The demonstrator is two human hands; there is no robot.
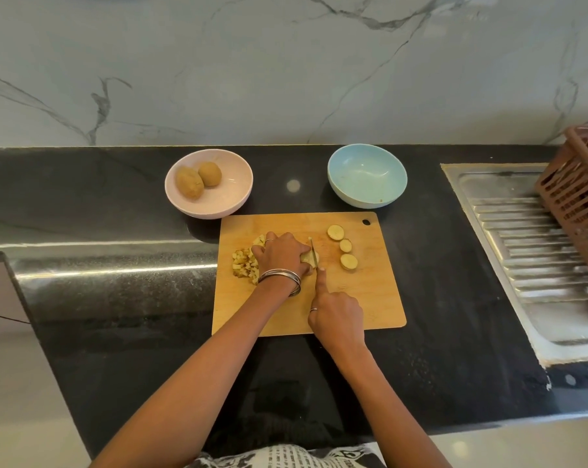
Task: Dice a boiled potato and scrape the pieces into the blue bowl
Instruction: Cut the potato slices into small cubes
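Mid-frame on the cutting board (pixel 370 298), the left hand (pixel 280 253) curls over the potato piece (pixel 307 258), pinning it so it won't roll. The right hand (pixel 336 315) is wrapped round the knife (pixel 314 256) handle w/ forefinger along the spine, prob. for steadier cuts. Diced bits (pixel 243 265) sit left, rounds (pixel 345 246) right (still to dice). The blue bowl (pixel 367 175) waits empty just above the board, upper right of centre, handy for scraping.

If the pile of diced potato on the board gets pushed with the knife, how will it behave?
The diced potato is many small loose cubes, so it would likely scatter rather than slide as one mass. Boiled pieces probably crumble or smear under pressure. Sitting near the cutting board's left edge, some may drop onto the counter.
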